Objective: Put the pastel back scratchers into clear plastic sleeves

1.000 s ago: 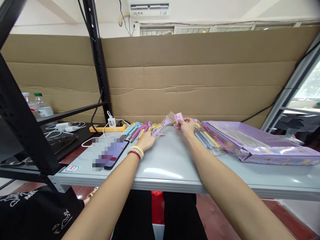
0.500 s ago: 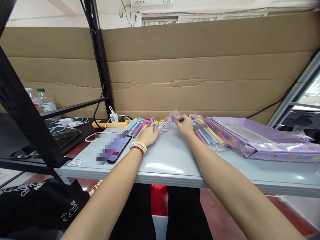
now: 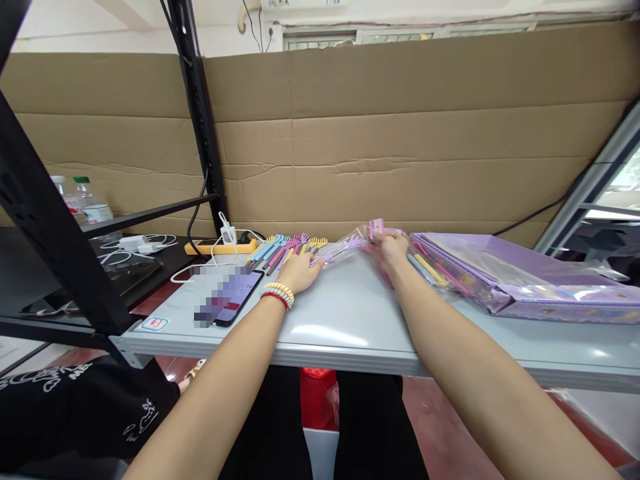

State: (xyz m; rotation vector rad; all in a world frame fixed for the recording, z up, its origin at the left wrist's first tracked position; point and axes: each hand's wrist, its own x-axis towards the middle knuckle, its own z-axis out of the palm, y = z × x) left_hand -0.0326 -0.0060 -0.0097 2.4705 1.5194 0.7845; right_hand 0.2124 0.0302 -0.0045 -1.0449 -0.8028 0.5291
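Observation:
A purple back scratcher (image 3: 345, 247) with a claw-shaped head lies inside a clear plastic sleeve, stretched between my hands. My left hand (image 3: 299, 270), with beaded bands at the wrist, pinches its near end. My right hand (image 3: 393, 248) is closed on clear plastic with a pink label (image 3: 376, 228) sticking up above the fingers; whether this is the same sleeve is hard to tell. Left of my left hand, loose back scratchers (image 3: 280, 248) in blue, pink and yellow lie in a row. Several bagged back scratchers (image 3: 430, 268) sit beside my right hand, partly covered by it.
An open purple box (image 3: 560, 312) with plastic film stands on the right of the grey table (image 3: 330, 320). A phone (image 3: 240, 293) lies at the left, near a yellow power strip (image 3: 220, 247) with white cables. A black shelf post (image 3: 197, 120) and a cardboard wall (image 3: 400, 147) bound the table.
My right hand has moved right with the plastic, and the purple head has shifted right with it. A pink label now shows above the fingers. My left hand has stayed almost in place.

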